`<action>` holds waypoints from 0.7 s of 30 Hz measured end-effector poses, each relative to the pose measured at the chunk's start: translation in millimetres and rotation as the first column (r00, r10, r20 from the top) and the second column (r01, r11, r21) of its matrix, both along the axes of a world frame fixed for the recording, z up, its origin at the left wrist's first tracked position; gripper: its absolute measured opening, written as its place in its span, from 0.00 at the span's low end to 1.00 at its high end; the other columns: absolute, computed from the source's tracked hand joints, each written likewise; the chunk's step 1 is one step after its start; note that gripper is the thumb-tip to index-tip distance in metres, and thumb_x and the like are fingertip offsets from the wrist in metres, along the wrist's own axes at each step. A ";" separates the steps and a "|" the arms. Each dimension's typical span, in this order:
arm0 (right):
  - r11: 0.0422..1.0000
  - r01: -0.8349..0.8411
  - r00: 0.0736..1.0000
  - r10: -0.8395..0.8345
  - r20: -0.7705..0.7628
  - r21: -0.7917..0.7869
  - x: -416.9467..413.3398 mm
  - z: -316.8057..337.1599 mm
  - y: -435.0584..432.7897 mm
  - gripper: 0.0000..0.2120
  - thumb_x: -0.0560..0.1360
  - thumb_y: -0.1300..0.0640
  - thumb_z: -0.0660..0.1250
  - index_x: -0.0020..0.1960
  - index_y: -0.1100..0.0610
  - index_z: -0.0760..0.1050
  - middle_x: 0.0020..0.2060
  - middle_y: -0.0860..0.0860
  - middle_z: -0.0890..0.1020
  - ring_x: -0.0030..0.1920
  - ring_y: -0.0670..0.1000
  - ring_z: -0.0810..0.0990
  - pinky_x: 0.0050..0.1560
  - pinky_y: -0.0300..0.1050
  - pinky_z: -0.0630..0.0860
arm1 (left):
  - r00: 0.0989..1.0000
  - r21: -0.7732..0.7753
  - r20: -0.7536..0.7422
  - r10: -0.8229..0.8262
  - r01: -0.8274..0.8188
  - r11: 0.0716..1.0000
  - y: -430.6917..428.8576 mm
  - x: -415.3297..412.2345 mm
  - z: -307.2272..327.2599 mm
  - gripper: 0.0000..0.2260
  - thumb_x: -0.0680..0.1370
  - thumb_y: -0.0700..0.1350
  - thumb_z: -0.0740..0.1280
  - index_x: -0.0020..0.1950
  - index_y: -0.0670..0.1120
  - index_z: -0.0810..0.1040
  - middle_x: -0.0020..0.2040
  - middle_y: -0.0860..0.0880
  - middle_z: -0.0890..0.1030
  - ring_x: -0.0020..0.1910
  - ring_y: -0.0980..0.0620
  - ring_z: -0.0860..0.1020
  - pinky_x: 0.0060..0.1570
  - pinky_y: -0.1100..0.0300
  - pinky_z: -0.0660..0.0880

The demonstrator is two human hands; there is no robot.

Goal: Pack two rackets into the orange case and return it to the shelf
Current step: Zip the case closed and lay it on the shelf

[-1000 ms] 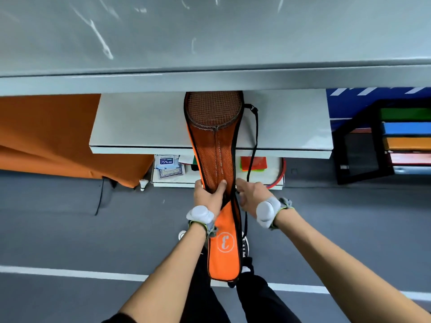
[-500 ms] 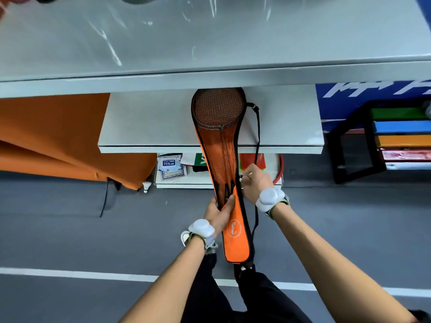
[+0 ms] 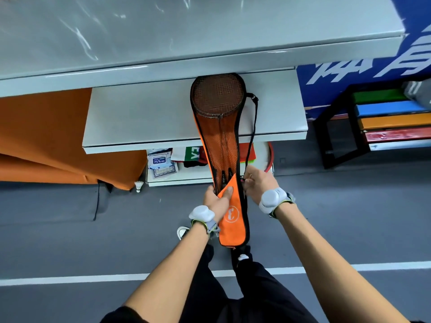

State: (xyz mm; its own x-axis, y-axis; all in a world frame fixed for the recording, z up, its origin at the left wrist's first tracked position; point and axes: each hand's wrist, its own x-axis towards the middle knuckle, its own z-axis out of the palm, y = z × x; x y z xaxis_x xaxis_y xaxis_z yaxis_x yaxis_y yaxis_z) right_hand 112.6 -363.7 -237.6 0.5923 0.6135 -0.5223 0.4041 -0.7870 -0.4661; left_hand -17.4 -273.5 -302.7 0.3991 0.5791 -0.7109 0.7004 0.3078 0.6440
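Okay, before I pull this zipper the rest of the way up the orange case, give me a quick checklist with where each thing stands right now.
1. Rackets inside the orange case: ok, two shafts show through the mesh.
2. Left hand steadying the case: ok, thumb pressed on the orange flap.
3. Right hand on the zipper pull: cannot tell, fingers pinch at the case edge but the pull is hidden.
4. Zipper closed: not ok, the case is open above the flap.
5. Strap clear of the zipper line: ok, it hangs off the right side.
6. Case head resting on the middle shelf: ok.
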 end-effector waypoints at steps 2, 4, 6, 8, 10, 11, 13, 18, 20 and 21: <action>1.000 -0.016 0.999 0.016 -0.037 -0.013 -3.4 3.1 -11.1 0.11 0.76 0.67 0.57 0.54 0.58 0.73 0.38 0.54 0.80 0.38 0.57 0.77 0.44 0.52 0.79 | 1.000 -0.007 -0.014 0.006 -0.006 1.000 -3.0 1.9 1.4 0.34 0.75 0.59 0.69 0.74 0.43 0.64 0.70 0.42 0.75 0.68 0.41 0.73 0.70 0.46 0.69; 0.996 -0.077 0.990 0.070 -0.126 -0.050 -11.6 3.7 -22.8 0.11 0.75 0.68 0.58 0.52 0.56 0.73 0.39 0.53 0.79 0.40 0.56 0.76 0.45 0.51 0.78 | 0.999 0.014 -0.028 0.035 -0.035 0.999 -6.1 1.1 1.6 0.35 0.76 0.58 0.68 0.76 0.43 0.60 0.72 0.43 0.71 0.71 0.42 0.70 0.72 0.51 0.65; 0.990 -0.112 0.969 0.088 -0.232 -0.090 -22.4 3.5 -36.2 0.13 0.73 0.70 0.55 0.46 0.54 0.71 0.37 0.52 0.79 0.38 0.55 0.75 0.39 0.48 0.76 | 0.998 0.031 -0.038 0.047 -0.046 0.998 -8.1 0.8 0.8 0.36 0.76 0.58 0.68 0.77 0.43 0.59 0.73 0.43 0.70 0.72 0.43 0.69 0.71 0.52 0.65; 0.991 -0.087 0.959 0.056 -0.278 -0.099 -27.5 2.3 -47.5 0.13 0.73 0.70 0.55 0.45 0.53 0.71 0.39 0.52 0.78 0.40 0.56 0.76 0.43 0.50 0.78 | 0.999 0.032 -0.036 0.027 -0.026 0.999 -8.2 1.6 0.2 0.36 0.76 0.58 0.68 0.77 0.43 0.59 0.74 0.43 0.69 0.72 0.43 0.68 0.70 0.55 0.64; 0.994 -0.054 0.965 0.027 -0.261 -0.096 -27.8 2.7 -55.1 0.11 0.75 0.69 0.57 0.48 0.55 0.72 0.42 0.52 0.82 0.43 0.57 0.80 0.52 0.52 0.81 | 1.000 0.017 -0.030 -0.007 0.007 1.000 -9.0 1.8 2.9 0.38 0.76 0.60 0.67 0.78 0.43 0.57 0.72 0.46 0.70 0.72 0.45 0.68 0.66 0.58 0.63; 0.996 -0.013 0.969 -0.009 -0.249 -0.088 -27.6 2.6 -57.8 0.11 0.76 0.68 0.57 0.50 0.56 0.73 0.44 0.52 0.85 0.46 0.58 0.82 0.54 0.53 0.81 | 0.999 -0.006 -0.025 -0.031 0.031 1.000 -10.5 0.8 3.7 0.38 0.75 0.62 0.67 0.77 0.45 0.59 0.69 0.49 0.73 0.71 0.47 0.69 0.64 0.59 0.64; 0.991 0.128 0.962 -0.134 -0.238 -0.043 -31.2 1.8 -62.8 0.10 0.77 0.67 0.57 0.52 0.57 0.74 0.45 0.55 0.86 0.47 0.59 0.84 0.52 0.52 0.81 | 0.991 -0.039 -0.018 -0.129 0.129 0.991 -19.8 -6.2 3.4 0.37 0.71 0.67 0.67 0.73 0.47 0.65 0.62 0.55 0.78 0.67 0.48 0.75 0.65 0.57 0.71; 0.930 0.356 0.922 -0.334 -0.197 0.088 -48.4 -2.8 -78.6 0.09 0.77 0.67 0.58 0.47 0.56 0.73 0.40 0.58 0.84 0.39 0.61 0.81 0.45 0.54 0.81 | 0.970 0.006 -0.034 -0.242 0.242 0.970 -42.3 -27.3 -9.0 0.20 0.71 0.63 0.71 0.56 0.54 0.73 0.52 0.54 0.82 0.54 0.49 0.80 0.50 0.62 0.75; 0.949 0.309 0.944 -0.298 -0.142 0.061 -49.7 -5.1 -88.3 0.07 0.77 0.67 0.62 0.50 0.57 0.75 0.43 0.60 0.84 0.39 0.58 0.77 0.47 0.50 0.78 | 0.973 0.027 -0.051 -0.224 0.225 0.974 -44.7 -22.5 -8.0 0.20 0.72 0.60 0.72 0.56 0.49 0.74 0.50 0.52 0.82 0.51 0.49 0.80 0.49 0.59 0.75; 0.965 0.261 0.958 -0.257 -0.127 0.017 -48.9 -5.3 -93.9 0.06 0.77 0.65 0.64 0.51 0.57 0.76 0.46 0.59 0.84 0.40 0.56 0.75 0.47 0.47 0.76 | 0.976 0.032 -0.059 -0.210 0.212 0.977 -46.2 -18.3 -8.2 0.20 0.72 0.58 0.72 0.55 0.47 0.74 0.49 0.51 0.82 0.50 0.48 0.80 0.48 0.58 0.75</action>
